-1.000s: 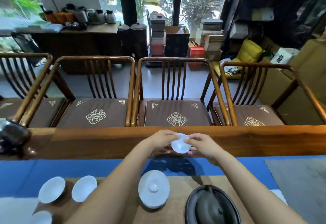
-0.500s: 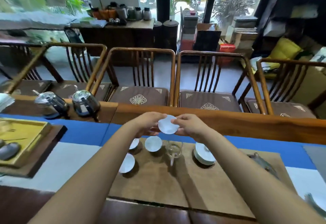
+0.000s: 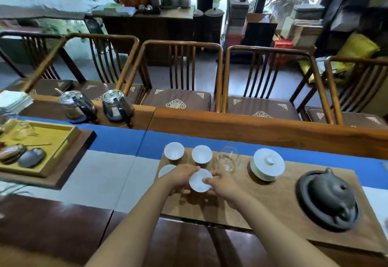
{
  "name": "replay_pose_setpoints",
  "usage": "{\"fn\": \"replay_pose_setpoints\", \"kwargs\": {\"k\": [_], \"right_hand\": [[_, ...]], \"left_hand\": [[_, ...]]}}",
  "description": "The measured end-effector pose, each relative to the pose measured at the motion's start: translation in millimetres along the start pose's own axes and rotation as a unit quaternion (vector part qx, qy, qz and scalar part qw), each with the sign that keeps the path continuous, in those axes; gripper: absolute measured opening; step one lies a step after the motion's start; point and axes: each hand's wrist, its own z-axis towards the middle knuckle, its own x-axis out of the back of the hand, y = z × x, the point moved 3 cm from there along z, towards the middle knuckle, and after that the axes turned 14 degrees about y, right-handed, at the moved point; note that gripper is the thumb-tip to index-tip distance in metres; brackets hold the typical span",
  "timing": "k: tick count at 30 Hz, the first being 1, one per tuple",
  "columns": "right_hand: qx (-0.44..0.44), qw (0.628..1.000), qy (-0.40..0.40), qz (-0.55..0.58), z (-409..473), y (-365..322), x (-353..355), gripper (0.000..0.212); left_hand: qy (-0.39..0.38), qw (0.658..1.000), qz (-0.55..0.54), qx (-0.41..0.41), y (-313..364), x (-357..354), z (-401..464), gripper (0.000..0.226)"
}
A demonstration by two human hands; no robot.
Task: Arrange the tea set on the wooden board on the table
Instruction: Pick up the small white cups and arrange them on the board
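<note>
A small white teacup [image 3: 200,180] sits between my left hand [image 3: 181,179] and my right hand [image 3: 223,185], both holding it just over the wooden board [image 3: 281,203]. Two more white cups [image 3: 174,150] [image 3: 201,154] stand in a row at the board's far left edge. A third cup [image 3: 167,170] shows partly behind my left hand. To their right stand a clear glass pitcher [image 3: 227,158], a white lidded gaiwan [image 3: 267,164] and a dark clay teapot [image 3: 330,195] on a dark round tray.
Two steel kettles [image 3: 76,103] [image 3: 117,105] stand at the table's far left. A yellow tray [image 3: 52,140] with dark pieces lies on the left. A blue runner [image 3: 117,140] lies under the board. Wooden chairs [image 3: 180,73] line the far side.
My hands have carried the white cup from above the far edge of the table down and toward me, low over the board. The view has tilted down and shifted.
</note>
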Motion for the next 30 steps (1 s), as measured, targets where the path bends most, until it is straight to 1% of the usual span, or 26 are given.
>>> {"fn": "replay_pose_setpoints", "kwargs": {"k": [2,7,9,17,21,23,27,28,30], "right_hand": [[0.001,1.000,0.010,0.007,2,7,-4,0.016],[0.011,0.999,0.037,-0.006,8,14,-12,0.027],[0.016,0.999,0.049,-0.004,9,15,-12,0.027],[0.015,0.998,0.066,-0.002,14,19,-16,0.031],[0.008,0.997,0.080,-0.010,15,25,-20,0.034],[0.009,0.996,0.092,-0.014,15,27,-20,0.035],[0.021,0.994,0.101,-0.023,16,31,-19,0.035],[0.021,0.994,0.104,-0.020,17,32,-19,0.035],[0.021,0.993,0.112,-0.011,18,33,-19,0.037]], "left_hand": [[0.006,1.000,0.008,-0.004,-4,-3,4,0.034],[0.019,0.999,0.020,-0.021,-8,-9,16,0.038],[0.020,0.999,0.011,-0.031,-8,-10,20,0.039],[0.030,0.994,0.080,-0.071,-4,-17,20,0.043],[0.036,0.992,0.102,-0.070,-2,-19,20,0.042],[0.038,0.992,0.097,-0.070,-3,-20,21,0.042],[0.060,0.995,0.055,-0.050,-9,-22,24,0.045],[0.060,0.995,0.055,-0.054,-11,-21,24,0.043],[0.060,0.989,0.102,-0.092,-16,-21,26,0.040]]}}
